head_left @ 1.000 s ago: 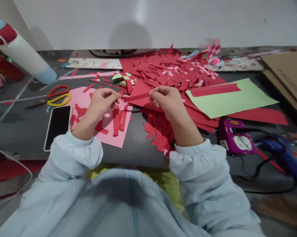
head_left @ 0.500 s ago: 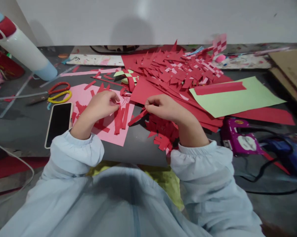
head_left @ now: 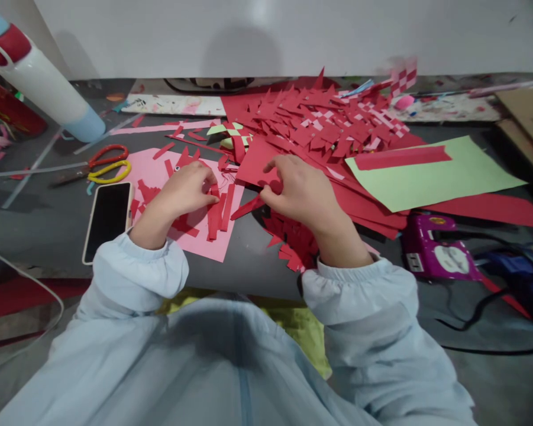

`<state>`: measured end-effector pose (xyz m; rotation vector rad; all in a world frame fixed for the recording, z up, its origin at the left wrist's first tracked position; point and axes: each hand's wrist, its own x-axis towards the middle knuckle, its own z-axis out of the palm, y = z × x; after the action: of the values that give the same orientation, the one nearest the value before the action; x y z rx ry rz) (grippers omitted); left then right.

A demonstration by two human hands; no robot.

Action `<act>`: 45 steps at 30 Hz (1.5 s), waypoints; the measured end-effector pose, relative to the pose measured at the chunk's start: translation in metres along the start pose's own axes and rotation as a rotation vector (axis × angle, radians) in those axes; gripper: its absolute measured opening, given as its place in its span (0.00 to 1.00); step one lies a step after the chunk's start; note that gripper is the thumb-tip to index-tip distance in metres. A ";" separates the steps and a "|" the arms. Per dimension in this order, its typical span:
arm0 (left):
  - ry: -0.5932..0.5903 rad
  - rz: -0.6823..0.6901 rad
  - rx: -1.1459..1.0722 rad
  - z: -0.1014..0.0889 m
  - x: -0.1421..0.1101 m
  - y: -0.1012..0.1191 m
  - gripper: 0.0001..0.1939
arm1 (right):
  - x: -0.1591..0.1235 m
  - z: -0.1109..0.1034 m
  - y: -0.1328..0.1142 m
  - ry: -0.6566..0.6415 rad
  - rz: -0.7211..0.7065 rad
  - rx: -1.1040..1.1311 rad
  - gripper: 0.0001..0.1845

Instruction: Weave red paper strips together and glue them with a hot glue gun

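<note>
My left hand [head_left: 189, 188] is over a pink paper sheet [head_left: 204, 248]. Its thumb and forefinger close on a red paper strip [head_left: 213, 222] that lies among several other strips. My right hand [head_left: 299, 186] has its thumb and forefinger spread apart. Just under that thumb a folded red paper strip [head_left: 247, 207] sticks out to the left over the dark table. A heap of small red paper pieces [head_left: 295, 242] lies below my right hand, partly hidden by it. Red paper sheets [head_left: 259, 163] are stacked behind the hand.
Scissors [head_left: 110, 164] and a phone [head_left: 107, 222] lie left, with a white bottle [head_left: 48, 83] behind. A large red paper piece with many points [head_left: 301, 118] is at the back. Right are a green sheet [head_left: 439, 183], a purple box [head_left: 443, 248] and a blue tool with a black cable [head_left: 514, 269].
My right thumb and forefinger have parted from their pinch on the folded red strip, which stays in nearly the same place. My left fingers have shifted slightly down along the strip on the pink sheet.
</note>
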<state>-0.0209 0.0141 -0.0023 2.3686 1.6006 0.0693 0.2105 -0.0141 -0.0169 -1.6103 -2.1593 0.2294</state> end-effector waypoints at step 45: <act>0.357 -0.201 -1.057 -0.007 0.001 0.005 0.07 | 0.007 0.033 -0.021 -0.235 0.201 0.873 0.13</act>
<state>-0.0171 0.0145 0.0062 1.4045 1.3856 1.0517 0.1759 -0.0100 -0.0361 -1.2862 -1.6397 1.2725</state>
